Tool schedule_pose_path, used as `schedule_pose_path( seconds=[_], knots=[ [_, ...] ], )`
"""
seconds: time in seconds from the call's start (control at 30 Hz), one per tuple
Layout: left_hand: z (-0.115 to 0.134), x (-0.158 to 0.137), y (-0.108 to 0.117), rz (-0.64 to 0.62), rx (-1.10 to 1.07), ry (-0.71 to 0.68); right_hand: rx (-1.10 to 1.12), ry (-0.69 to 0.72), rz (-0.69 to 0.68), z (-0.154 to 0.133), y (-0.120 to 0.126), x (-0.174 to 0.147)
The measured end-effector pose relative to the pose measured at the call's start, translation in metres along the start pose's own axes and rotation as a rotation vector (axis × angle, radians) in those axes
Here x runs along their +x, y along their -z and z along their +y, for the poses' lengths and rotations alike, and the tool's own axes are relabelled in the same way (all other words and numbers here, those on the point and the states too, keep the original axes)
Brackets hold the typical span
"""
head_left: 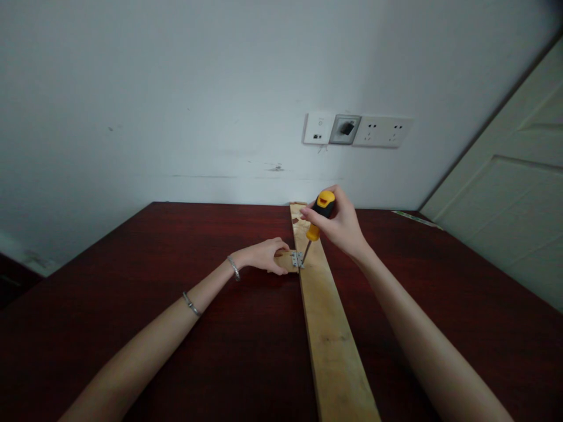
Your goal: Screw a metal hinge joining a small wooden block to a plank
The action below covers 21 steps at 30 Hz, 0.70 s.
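Observation:
A long pale wooden board (331, 328) lies on the dark red table, running from the near edge toward the wall. Against its left side sits a short wooden block (285, 262), gripped by my left hand (265, 256) between thumb and fingers. A small metal hinge (298, 259) spans the joint between block and board. My right hand (342, 225) is closed around the yellow and black handle of a screwdriver (324, 205). The screwdriver is tilted, its tip down at the hinge's right leaf. Any screw under the tip is too small to make out.
The dark red table (185, 246) meets a white wall (211, 105) at the back. Wall sockets (382, 131) are set above the table, with a black plug (347, 128) in one. A pale panelled door (519, 176) stands to the right. A thin printed strip (416, 219) lies at the back right.

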<state>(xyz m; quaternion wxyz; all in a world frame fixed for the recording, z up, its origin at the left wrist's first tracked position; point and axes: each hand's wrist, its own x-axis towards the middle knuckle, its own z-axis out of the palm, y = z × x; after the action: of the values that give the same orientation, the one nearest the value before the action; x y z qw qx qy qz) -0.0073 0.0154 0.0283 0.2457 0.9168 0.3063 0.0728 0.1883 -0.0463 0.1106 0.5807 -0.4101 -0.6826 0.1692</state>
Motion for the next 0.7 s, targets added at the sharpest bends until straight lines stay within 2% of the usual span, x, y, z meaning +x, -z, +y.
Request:
schedule_pose_path(
  seconds=[0.07,0.27,0.5,0.6,0.7],
  knots=[
    [0.001,-0.001,0.0,0.0,-0.014,0.015,0.084,-0.027,0.048,0.0,-0.008,-0.002],
    [-0.002,0.0,-0.002,0.003,-0.023,0.01,0.282,-0.121,0.026,0.001,-0.023,-0.006],
    [-0.006,0.003,-0.002,0.003,-0.016,-0.027,0.594,-0.177,-0.178,0.015,-0.015,0.002],
    [-0.004,0.002,-0.002,0.003,0.001,-0.029,0.559,-0.185,-0.168,0.013,-0.01,0.003],
    [-0.004,0.001,-0.002,0.004,0.001,-0.025,0.501,-0.164,-0.102,0.006,-0.007,0.003]
  ],
)
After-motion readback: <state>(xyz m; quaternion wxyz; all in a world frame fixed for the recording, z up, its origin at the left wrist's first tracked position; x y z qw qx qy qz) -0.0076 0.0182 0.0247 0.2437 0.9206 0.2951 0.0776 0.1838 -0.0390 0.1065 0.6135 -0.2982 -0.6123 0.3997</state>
